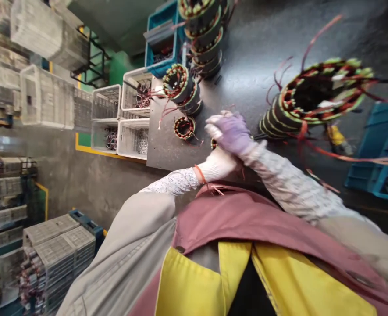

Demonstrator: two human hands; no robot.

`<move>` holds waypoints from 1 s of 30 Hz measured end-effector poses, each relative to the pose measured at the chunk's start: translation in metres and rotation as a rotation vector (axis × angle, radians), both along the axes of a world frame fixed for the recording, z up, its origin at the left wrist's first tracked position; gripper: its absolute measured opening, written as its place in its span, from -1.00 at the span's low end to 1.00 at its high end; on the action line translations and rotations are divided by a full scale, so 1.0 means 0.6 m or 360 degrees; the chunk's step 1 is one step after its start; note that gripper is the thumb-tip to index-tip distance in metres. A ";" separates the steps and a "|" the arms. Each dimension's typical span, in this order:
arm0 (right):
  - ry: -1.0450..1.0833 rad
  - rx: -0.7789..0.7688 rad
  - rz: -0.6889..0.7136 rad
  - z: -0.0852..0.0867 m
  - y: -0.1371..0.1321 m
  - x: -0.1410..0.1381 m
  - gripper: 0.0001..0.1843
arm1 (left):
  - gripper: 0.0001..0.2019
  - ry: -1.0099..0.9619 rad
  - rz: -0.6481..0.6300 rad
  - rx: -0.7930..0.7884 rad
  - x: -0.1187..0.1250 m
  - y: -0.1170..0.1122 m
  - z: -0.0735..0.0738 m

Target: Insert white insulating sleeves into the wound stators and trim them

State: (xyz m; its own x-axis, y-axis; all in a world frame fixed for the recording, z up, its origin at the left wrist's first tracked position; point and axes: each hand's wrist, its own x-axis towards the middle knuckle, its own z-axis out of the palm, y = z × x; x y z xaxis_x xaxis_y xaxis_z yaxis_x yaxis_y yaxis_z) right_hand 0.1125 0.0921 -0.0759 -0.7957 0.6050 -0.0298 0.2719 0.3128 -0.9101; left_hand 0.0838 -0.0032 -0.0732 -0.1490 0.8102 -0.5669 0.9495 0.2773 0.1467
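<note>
Both my hands wear knit gloves and meet near the front edge of the dark worktable. My left hand (219,166), in white, is closed around the near side of a small wire-wound stator (214,143), most of which the gloves hide. Over the top of it lies my right hand (229,131), in a purple and white glove, its fingers bent together and closed on the stator. Just left of them a single stator (184,127) with red and green windings sits on the table. To the right rises a tall stack of stators (279,116) with loose red leads.
More stacked stators (183,90) stand at the left, with another stack (205,39) behind. White crates (133,151) and a blue bin (161,68) line the table's left side. A blue crate (364,149) is at right; stacked grey crates (62,245) stand on the floor.
</note>
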 end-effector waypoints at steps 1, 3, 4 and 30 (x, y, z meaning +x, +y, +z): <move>0.0056 0.0036 -0.0067 0.006 0.000 0.019 -0.57 | -0.73 -0.0028 -0.0021 0.0023 -0.008 -0.002 0.008; 0.0182 0.0098 -0.0203 0.018 0.000 0.069 -0.47 | -0.70 -0.0133 -0.0140 0.0089 -0.027 -0.012 0.036; 0.0270 0.0141 -0.0275 0.022 -0.002 0.095 -0.46 | -0.68 -0.0187 -0.0193 0.0139 -0.040 -0.019 0.053; -0.0794 0.0813 0.0142 -0.064 -0.059 0.175 -0.51 | -0.68 -0.0351 -0.0577 0.0065 -0.135 -0.011 0.048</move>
State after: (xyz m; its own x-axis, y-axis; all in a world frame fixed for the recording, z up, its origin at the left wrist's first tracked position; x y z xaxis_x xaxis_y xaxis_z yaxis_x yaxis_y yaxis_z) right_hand 0.2173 0.0568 -0.1145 -0.8080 0.5739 -0.1329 0.5707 0.7067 -0.4181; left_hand 0.0030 -0.0101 -0.0444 0.2712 0.8101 -0.5198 0.9291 -0.0792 0.3612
